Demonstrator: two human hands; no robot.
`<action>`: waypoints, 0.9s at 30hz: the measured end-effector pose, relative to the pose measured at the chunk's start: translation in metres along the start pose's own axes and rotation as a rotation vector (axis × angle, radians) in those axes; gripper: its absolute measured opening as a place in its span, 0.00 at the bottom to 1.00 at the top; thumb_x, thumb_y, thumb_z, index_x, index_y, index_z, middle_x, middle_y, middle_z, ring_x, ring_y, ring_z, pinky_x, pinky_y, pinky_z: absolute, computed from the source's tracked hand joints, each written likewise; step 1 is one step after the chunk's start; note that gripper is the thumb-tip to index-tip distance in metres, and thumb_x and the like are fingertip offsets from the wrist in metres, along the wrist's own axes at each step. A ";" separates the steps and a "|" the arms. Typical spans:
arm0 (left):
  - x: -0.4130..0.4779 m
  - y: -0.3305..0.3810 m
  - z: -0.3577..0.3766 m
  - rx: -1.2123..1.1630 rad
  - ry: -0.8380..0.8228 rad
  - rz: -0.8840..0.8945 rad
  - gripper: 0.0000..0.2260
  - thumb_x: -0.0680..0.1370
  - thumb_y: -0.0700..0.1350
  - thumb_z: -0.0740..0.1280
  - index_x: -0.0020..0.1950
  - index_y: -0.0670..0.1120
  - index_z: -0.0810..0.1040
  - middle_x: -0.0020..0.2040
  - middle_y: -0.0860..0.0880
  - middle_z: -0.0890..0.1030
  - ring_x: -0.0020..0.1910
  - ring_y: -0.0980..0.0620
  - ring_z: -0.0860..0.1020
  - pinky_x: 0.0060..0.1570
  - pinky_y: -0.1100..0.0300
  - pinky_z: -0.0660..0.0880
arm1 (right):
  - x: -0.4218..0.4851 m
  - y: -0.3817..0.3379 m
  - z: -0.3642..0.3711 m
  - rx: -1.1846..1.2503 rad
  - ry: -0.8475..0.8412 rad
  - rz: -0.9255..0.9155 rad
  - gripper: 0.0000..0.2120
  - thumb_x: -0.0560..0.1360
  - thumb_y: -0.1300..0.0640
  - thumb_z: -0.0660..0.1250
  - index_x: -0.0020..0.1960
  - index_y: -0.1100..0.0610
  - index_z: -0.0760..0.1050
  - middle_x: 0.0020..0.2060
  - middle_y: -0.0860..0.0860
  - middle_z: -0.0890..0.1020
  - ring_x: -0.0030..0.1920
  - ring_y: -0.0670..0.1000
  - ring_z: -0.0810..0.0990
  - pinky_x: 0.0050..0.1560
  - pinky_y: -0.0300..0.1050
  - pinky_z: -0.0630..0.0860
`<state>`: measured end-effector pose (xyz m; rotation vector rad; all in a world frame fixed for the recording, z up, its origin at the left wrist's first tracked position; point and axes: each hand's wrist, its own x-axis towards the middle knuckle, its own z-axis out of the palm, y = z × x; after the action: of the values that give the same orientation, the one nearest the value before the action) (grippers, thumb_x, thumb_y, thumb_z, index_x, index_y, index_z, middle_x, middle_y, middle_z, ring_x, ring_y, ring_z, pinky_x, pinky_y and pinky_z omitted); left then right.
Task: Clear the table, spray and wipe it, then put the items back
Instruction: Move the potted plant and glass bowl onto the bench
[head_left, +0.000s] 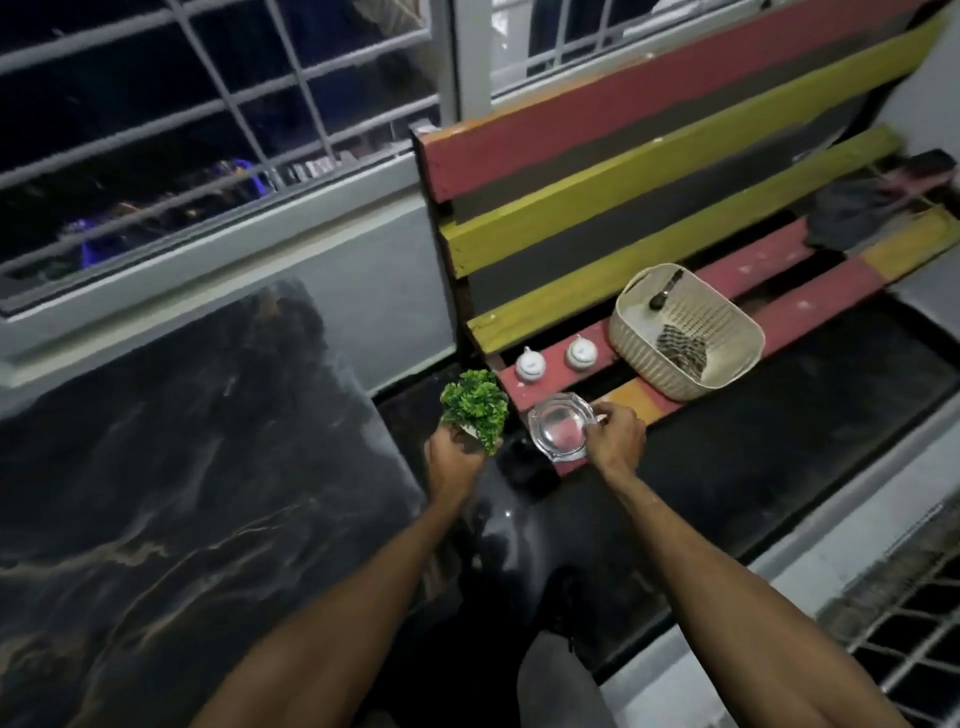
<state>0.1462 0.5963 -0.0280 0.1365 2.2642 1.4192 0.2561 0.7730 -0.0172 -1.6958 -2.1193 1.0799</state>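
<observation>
While the dark marble table (197, 467) lies bare, clearing looks nearly finished or return just beginning (cannot tell which). Right hand (615, 436) pinches glass ashtray (561, 431) at front edge of painted bench (675, 218); left hand (454, 457) grips small green plant (475, 408) beside the bench end. Two white lidded pots (553, 358) and cream basket (685, 332) sit on the seat. No spray or cloth seen; the pots crowd the ashtray's spot.

Dim, grainy, wide-angle-warped frame; glare on glossy dark table (171, 493).
</observation>
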 end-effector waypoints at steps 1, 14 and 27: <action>-0.003 0.004 0.022 0.017 0.023 0.003 0.09 0.71 0.39 0.76 0.49 0.46 0.81 0.44 0.48 0.85 0.42 0.52 0.81 0.40 0.69 0.74 | 0.017 0.014 -0.004 0.009 0.005 0.044 0.14 0.69 0.67 0.68 0.53 0.59 0.84 0.51 0.60 0.86 0.56 0.62 0.81 0.56 0.48 0.75; 0.059 -0.086 0.246 0.113 0.061 -0.185 0.14 0.68 0.33 0.73 0.52 0.38 0.83 0.47 0.45 0.85 0.47 0.47 0.83 0.44 0.62 0.77 | 0.191 0.158 0.036 -0.031 -0.005 0.253 0.14 0.71 0.68 0.66 0.52 0.59 0.84 0.51 0.60 0.85 0.55 0.64 0.81 0.53 0.50 0.76; 0.078 -0.133 0.295 0.137 0.148 -0.048 0.24 0.66 0.30 0.75 0.61 0.38 0.79 0.57 0.42 0.82 0.57 0.46 0.79 0.63 0.56 0.74 | 0.227 0.203 0.085 0.024 -0.017 0.182 0.08 0.69 0.67 0.67 0.44 0.59 0.83 0.42 0.58 0.86 0.44 0.60 0.82 0.40 0.41 0.67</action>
<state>0.2248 0.8040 -0.2766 0.0209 2.4684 1.2876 0.2880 0.9591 -0.2709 -1.9047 -1.9840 1.1677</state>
